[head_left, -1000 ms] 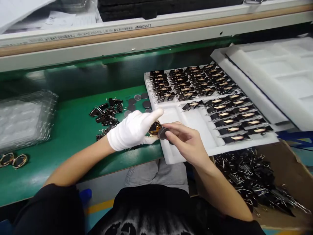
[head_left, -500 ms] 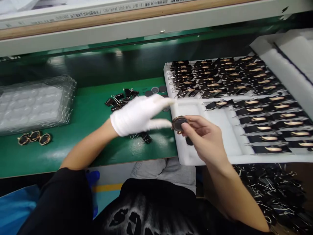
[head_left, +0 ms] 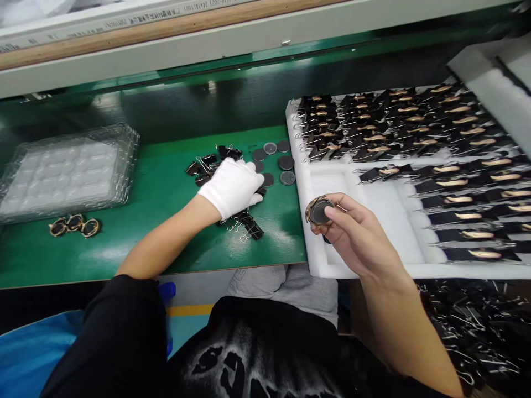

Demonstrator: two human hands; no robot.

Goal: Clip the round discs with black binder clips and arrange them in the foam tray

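Observation:
My right hand [head_left: 352,226] is bare and pinches a round gold-rimmed piece with a dark grey disc [head_left: 321,211] on its face, above the near left corner of the white foam tray [head_left: 309,243]. My left hand [head_left: 233,185], in a white glove, is down among the black binder clips [head_left: 204,166] on the green table. Its fingers are curled, with a black binder clip [head_left: 261,191] showing between thumb and forefinger. More binder clips [head_left: 251,227] lie just below that hand. Several round grey discs [head_left: 287,177] lie between the left hand and the tray.
The foam tray holds rows of clipped gold-edged pieces [head_left: 460,182]. A stack of clear plastic trays [head_left: 66,177] stands at the left, with three gold-rimmed round pieces [head_left: 75,223] in front. Many binder clips [head_left: 481,331] fill a box at lower right. A ledge [head_left: 166,61] crosses the back.
My left hand has left the round piece, moved left to the binder clips and curled its fingers. My right hand still holds the round piece. The view has shifted slightly.

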